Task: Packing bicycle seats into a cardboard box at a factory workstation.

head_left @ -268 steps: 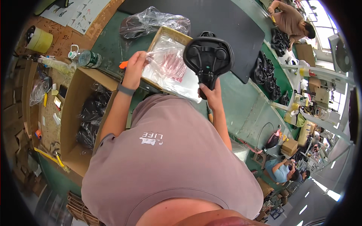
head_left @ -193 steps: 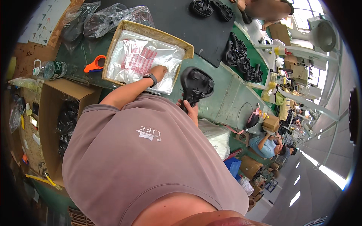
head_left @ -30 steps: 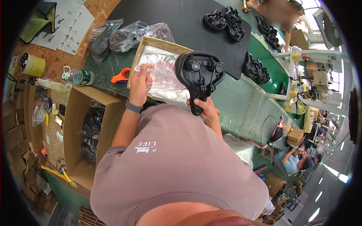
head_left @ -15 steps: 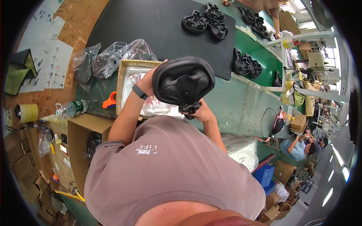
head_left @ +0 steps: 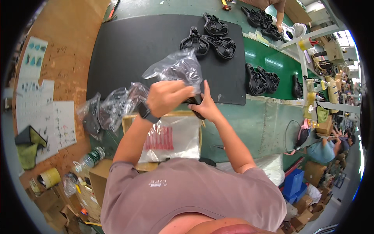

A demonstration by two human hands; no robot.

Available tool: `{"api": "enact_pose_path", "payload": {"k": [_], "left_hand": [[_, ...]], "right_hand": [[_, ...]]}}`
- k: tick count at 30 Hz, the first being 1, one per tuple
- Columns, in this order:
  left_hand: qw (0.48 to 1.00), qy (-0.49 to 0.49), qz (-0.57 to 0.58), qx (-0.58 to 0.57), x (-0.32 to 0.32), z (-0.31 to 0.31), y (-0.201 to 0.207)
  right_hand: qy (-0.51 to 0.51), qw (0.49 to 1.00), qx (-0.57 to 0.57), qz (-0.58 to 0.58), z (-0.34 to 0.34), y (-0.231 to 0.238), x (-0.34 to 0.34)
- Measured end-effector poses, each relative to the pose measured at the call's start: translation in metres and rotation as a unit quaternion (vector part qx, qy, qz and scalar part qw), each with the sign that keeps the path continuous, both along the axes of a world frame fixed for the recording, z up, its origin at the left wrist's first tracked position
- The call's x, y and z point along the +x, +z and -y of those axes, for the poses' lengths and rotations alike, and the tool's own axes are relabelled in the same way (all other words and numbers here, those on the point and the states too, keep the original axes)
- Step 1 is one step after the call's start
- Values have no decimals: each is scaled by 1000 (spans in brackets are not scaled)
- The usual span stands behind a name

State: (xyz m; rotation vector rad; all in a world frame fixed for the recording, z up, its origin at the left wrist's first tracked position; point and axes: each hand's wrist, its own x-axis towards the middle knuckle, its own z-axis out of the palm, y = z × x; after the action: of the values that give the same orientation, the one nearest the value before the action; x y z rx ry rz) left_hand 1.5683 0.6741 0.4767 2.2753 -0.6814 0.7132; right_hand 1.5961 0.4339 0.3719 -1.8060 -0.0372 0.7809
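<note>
A black bicycle saddle [head_left: 198, 101] is in front of me, its wider part inside a clear plastic bag [head_left: 173, 69] that stretches away over the black mat. My right hand [head_left: 206, 106] grips the uncovered black end, thumb and fingers on either side. My left hand [head_left: 168, 96] is closed at the bag's near edge, its fingers bent around the film. Beneath my forearms sits a cardboard box [head_left: 127, 125] holding a stack of flat clear bags [head_left: 185, 136] with red print. Much of the saddle is hidden by the bag and my hands.
Several bare black saddles [head_left: 221, 47] lie on the black mat [head_left: 128, 46]. More saddles [head_left: 256, 80] rest on the green surface to the right. Bagged saddles [head_left: 115, 107] and a plastic bottle [head_left: 90, 158] are at left. A co-worker's arm [head_left: 279, 17] reaches in at far right.
The saddle, bare before and held up near my chest, has moved forward over the mat and is now partly in a clear bag. My left hand has gone from the saddle to the bag.
</note>
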Motion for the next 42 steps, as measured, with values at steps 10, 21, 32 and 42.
{"api": "enact_pose_path", "payload": {"k": [10,21,32,42], "left_hand": [[810,556,-134,-131,-76,-229,-99],[870,439,-218,56,70,-98,-167],[898,164,-297,281,323,95,-312],[894,90,-346,272,319,80,-302]], "right_hand": [[-27,844,-302,442,75,-158,320],[264,820,-298,412,106,-150,318],[93,875,-277,386,30,-184,520],[84,841,-377,379,48,-213,464]]}}
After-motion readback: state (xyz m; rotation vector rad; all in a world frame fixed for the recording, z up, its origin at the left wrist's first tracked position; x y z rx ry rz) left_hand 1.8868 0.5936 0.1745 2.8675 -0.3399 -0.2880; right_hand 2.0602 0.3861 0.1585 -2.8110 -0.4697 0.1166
